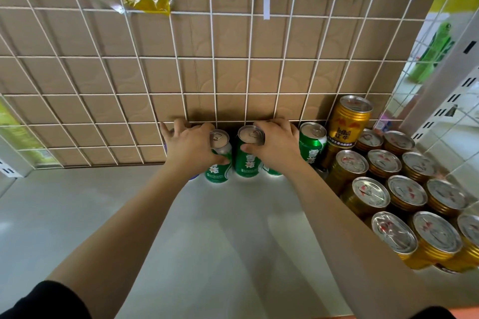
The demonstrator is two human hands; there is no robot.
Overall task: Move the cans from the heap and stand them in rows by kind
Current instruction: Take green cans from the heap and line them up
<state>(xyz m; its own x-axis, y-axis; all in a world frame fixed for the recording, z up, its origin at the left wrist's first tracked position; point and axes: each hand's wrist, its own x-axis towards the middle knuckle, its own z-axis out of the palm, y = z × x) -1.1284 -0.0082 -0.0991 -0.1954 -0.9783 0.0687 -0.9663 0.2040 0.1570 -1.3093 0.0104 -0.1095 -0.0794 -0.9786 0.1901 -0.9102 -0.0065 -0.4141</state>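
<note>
Forearms stretch to the shelf's (207, 228) back edge, left hand (189, 147) and right hand (274, 145) each grasping a green beer can (220, 163). Crowded together, one nudge could topple neighbours toward the gold Red Bull cans (404, 189).

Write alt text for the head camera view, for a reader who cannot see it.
A person's left hand and right hand each grip a green can in a row at the back of a white shelf, against a wire grid. At the right, gold cans stand in rows.
</note>
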